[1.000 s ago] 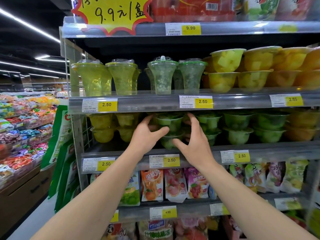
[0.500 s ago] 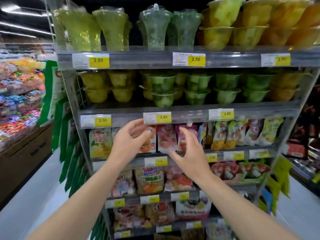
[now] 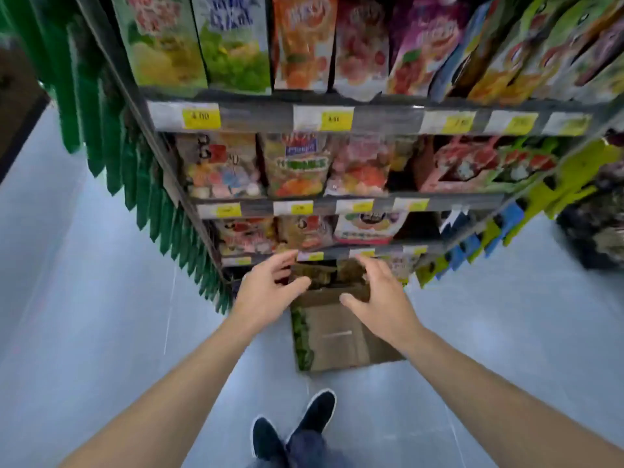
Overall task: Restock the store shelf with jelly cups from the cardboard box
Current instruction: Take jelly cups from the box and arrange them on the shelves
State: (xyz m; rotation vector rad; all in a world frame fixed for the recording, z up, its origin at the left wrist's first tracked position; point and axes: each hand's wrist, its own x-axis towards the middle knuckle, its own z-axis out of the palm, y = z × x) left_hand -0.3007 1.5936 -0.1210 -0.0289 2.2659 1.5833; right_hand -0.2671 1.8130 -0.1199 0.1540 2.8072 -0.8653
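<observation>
At the bottom of the view two dark shoes (image 3: 297, 423) stand on the pale floor (image 3: 101, 298), and both bare forearms stretch forward and down. The left hand (image 3: 266, 292) and the right hand (image 3: 374, 295) hover side by side above the cardboard box (image 3: 341, 336), fingers spread and loosely bent, holding nothing and not touching each other. The box sits on the floor right against the foot of the store shelf (image 3: 388, 118); its flap lies open toward the person, and greenish contents show at its far end between the hands, too blurred to name with certainty, though they are probably the jelly cups (image 3: 324, 276).

Beyond the hands, the shelf's lower tiers carry rows of colourful snack bags (image 3: 297, 163) behind yellow price tags (image 3: 201, 115); green hanging packs (image 3: 111, 136) line the shelf's left edge. The tier that takes the cups is out of view above.

My reading is that the job sits mid-cycle: the hands are empty, so another load has yet to be lifted from the box, and how many cups are left inside cannot be seen.

Compared with a second ago, the gaze has dropped from the upper tiers, where both hands were up among green cups, to the floor, and the hands have come down to the box.
</observation>
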